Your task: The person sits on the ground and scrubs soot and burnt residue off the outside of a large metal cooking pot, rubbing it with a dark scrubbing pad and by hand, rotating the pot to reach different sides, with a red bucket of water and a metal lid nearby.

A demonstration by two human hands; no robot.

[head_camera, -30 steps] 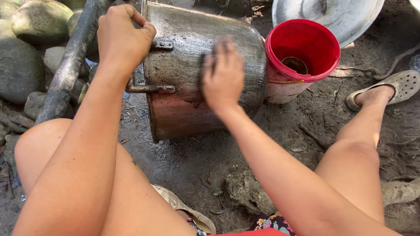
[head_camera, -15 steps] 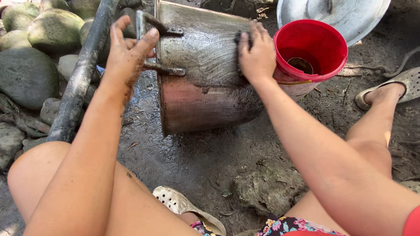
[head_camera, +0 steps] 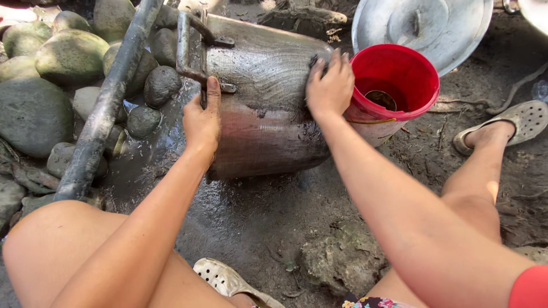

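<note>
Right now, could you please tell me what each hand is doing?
Left hand: closed on the pot by its handle.
Right hand: pressing a dark scrubber against the pot.

Large round metal pot lying on its side (head_camera: 262,108): upper wall dull grey with fine dark scrub streaks, lower band coppery reddish-brown, black soot smeared along the edge near the bucket. Bright red plastic bucket (head_camera: 394,85) with a paler, whitish lower wall; round silvery-grey metal lid (head_camera: 422,28); dark grey-black pipe (head_camera: 105,108) across greenish-grey and dark grey rounded river stones (head_camera: 51,63). Perforated beige rubber clogs, one by each foot (head_camera: 514,122); wet ground (head_camera: 240,228) dark brown-black; floral multicolour cloth at the bottom edge (head_camera: 371,302); red sleeve at the lower right corner (head_camera: 528,288).
</note>
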